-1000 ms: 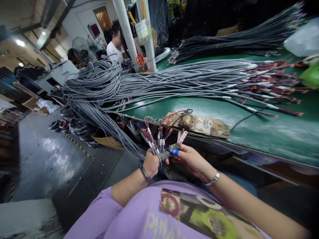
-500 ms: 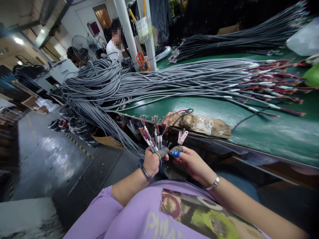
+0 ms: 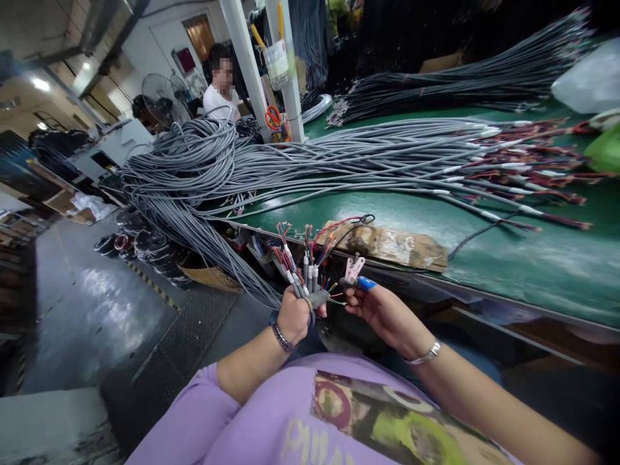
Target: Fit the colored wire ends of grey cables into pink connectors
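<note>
My left hand [image 3: 294,318] is closed around a bunch of grey cables [image 3: 310,276]. Their stripped ends point up, with thin coloured wires [image 3: 285,234] fanning out at the top. A grey finger cover sits on my left thumb. Beside it, a few splayed coloured wires [image 3: 335,294] stick out to the right. My right hand [image 3: 382,313] is just right of those wires and apart from them, fingers loosely curled and nothing visible in them. It has blue tape on the thumb and a grey cover on a finger. Just above that hand is a pink clip [image 3: 354,266] at the bench edge.
A long pile of grey cables [image 3: 339,158] lies across the green bench [image 3: 547,271] and hangs over its left end. Near the front edge lies a taped wooden board [image 3: 397,245]. Black cables [image 3: 436,84] lie behind. A person [image 3: 221,84] is beyond the white posts [image 3: 247,64].
My right hand has let go of the thin wires at my left thumb and moved slightly right and up. Those wires now stand spread apart. My left hand keeps its hold.
</note>
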`<action>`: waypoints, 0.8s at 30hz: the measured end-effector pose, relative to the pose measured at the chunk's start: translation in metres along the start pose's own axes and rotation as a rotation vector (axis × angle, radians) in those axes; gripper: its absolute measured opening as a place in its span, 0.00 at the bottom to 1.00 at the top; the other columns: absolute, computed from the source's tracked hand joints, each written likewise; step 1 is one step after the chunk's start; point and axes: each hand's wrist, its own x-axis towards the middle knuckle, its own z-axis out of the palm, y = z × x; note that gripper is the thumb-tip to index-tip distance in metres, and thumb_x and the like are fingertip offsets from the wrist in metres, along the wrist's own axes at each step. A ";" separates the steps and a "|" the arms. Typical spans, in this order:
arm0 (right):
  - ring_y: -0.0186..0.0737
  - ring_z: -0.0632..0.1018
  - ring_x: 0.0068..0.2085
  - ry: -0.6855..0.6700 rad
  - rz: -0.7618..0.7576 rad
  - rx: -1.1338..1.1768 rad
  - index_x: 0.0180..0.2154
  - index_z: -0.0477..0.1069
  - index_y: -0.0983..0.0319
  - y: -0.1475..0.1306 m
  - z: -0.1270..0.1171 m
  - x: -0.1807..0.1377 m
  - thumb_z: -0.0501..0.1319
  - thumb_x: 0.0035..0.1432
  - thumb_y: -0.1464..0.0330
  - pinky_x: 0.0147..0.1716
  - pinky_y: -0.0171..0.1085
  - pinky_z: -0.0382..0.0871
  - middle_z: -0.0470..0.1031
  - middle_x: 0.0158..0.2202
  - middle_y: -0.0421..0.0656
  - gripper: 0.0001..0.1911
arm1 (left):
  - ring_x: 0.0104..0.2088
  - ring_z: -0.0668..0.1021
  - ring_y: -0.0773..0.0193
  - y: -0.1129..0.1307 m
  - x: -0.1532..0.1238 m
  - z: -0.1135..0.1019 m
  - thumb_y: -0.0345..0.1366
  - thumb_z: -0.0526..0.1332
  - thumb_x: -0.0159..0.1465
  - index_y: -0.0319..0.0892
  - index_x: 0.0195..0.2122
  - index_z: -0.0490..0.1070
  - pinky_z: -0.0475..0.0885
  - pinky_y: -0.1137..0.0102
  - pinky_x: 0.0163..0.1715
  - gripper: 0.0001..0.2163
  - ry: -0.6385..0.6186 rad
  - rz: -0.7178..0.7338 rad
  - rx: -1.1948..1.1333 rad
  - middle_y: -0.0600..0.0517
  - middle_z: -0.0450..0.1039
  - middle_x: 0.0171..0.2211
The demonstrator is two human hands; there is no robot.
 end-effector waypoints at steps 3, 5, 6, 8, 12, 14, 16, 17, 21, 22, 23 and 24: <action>0.34 0.73 0.30 -0.105 0.020 -0.017 0.32 0.75 0.60 -0.005 0.003 -0.004 0.72 0.41 0.61 0.34 0.36 0.70 0.75 0.32 0.41 0.16 | 0.14 0.66 0.71 0.001 0.000 0.002 0.46 0.70 0.46 0.38 0.16 0.67 0.62 0.72 0.18 0.18 -0.032 -0.004 0.032 0.55 0.63 0.11; 0.34 0.74 0.32 -0.168 0.031 -0.054 0.34 0.76 0.60 -0.006 0.008 -0.007 0.74 0.40 0.64 0.35 0.35 0.69 0.75 0.34 0.41 0.16 | 0.14 0.65 0.71 0.002 0.000 0.002 0.46 0.70 0.46 0.38 0.14 0.66 0.62 0.72 0.18 0.18 -0.062 -0.007 0.055 0.55 0.63 0.11; 0.34 0.74 0.33 -0.186 0.028 -0.073 0.34 0.76 0.60 -0.007 0.010 -0.008 0.74 0.40 0.64 0.35 0.35 0.68 0.76 0.34 0.41 0.16 | 0.14 0.65 0.72 0.001 0.000 0.002 0.46 0.70 0.46 0.38 0.14 0.66 0.62 0.72 0.18 0.19 -0.071 -0.013 0.064 0.55 0.63 0.11; 0.34 0.73 0.32 -0.189 -0.008 -0.114 0.32 0.76 0.61 -0.006 0.013 -0.007 0.74 0.40 0.63 0.34 0.35 0.67 0.75 0.32 0.40 0.16 | 0.14 0.65 0.72 0.000 -0.001 0.001 0.46 0.70 0.46 0.38 0.14 0.66 0.62 0.72 0.18 0.18 -0.070 -0.023 0.070 0.55 0.63 0.11; 0.32 0.69 0.28 -0.134 -0.091 -0.196 0.28 0.76 0.63 -0.003 0.012 -0.003 0.74 0.38 0.60 0.30 0.33 0.64 0.73 0.27 0.39 0.17 | 0.14 0.65 0.72 -0.003 -0.001 0.000 0.45 0.71 0.46 0.38 0.15 0.67 0.62 0.72 0.19 0.18 -0.065 -0.024 0.065 0.55 0.64 0.12; 0.32 0.69 0.28 -0.106 -0.110 -0.230 0.28 0.76 0.63 -0.001 0.011 -0.003 0.74 0.38 0.60 0.30 0.33 0.63 0.74 0.27 0.40 0.16 | 0.14 0.65 0.71 -0.004 -0.002 -0.001 0.44 0.70 0.47 0.38 0.15 0.67 0.62 0.73 0.19 0.17 -0.068 -0.011 0.067 0.54 0.64 0.12; 0.33 0.69 0.29 -0.083 -0.118 -0.257 0.28 0.76 0.63 0.001 0.010 -0.003 0.74 0.39 0.60 0.30 0.33 0.63 0.75 0.28 0.40 0.16 | 0.15 0.66 0.71 -0.004 -0.002 -0.001 0.44 0.70 0.48 0.37 0.15 0.68 0.62 0.73 0.19 0.17 -0.054 0.017 0.066 0.54 0.64 0.12; 0.33 0.69 0.29 -0.073 -0.120 -0.263 0.28 0.76 0.63 0.003 0.010 -0.004 0.74 0.40 0.60 0.29 0.34 0.63 0.75 0.28 0.41 0.16 | 0.15 0.66 0.71 -0.004 -0.001 0.000 0.44 0.69 0.49 0.37 0.15 0.68 0.62 0.73 0.20 0.17 -0.044 0.030 0.064 0.54 0.64 0.12; 0.33 0.69 0.28 -0.048 -0.133 -0.222 0.27 0.75 0.63 0.007 0.010 -0.004 0.73 0.40 0.58 0.28 0.33 0.63 0.74 0.28 0.41 0.16 | 0.15 0.67 0.71 -0.004 -0.001 0.001 0.43 0.69 0.49 0.37 0.15 0.68 0.63 0.73 0.20 0.16 -0.020 0.048 0.048 0.55 0.64 0.12; 0.32 0.69 0.27 -0.047 -0.130 -0.189 0.27 0.75 0.62 0.007 0.009 -0.004 0.74 0.40 0.59 0.28 0.33 0.64 0.74 0.27 0.40 0.16 | 0.15 0.67 0.71 -0.004 -0.001 0.002 0.43 0.70 0.48 0.37 0.16 0.69 0.63 0.73 0.19 0.16 -0.019 0.042 0.043 0.55 0.64 0.12; 0.32 0.69 0.27 -0.049 -0.122 -0.148 0.27 0.75 0.62 0.007 0.007 -0.004 0.74 0.39 0.59 0.28 0.32 0.65 0.73 0.26 0.39 0.16 | 0.15 0.67 0.71 -0.004 -0.001 0.002 0.42 0.70 0.48 0.37 0.16 0.69 0.63 0.73 0.19 0.15 -0.016 0.038 0.035 0.55 0.65 0.12; 0.31 0.69 0.26 -0.052 -0.111 -0.100 0.27 0.74 0.61 0.007 0.004 -0.003 0.74 0.39 0.59 0.28 0.32 0.66 0.72 0.25 0.38 0.16 | 0.15 0.67 0.71 -0.004 -0.001 0.002 0.42 0.70 0.48 0.37 0.16 0.69 0.63 0.74 0.18 0.15 -0.011 0.035 0.023 0.55 0.65 0.12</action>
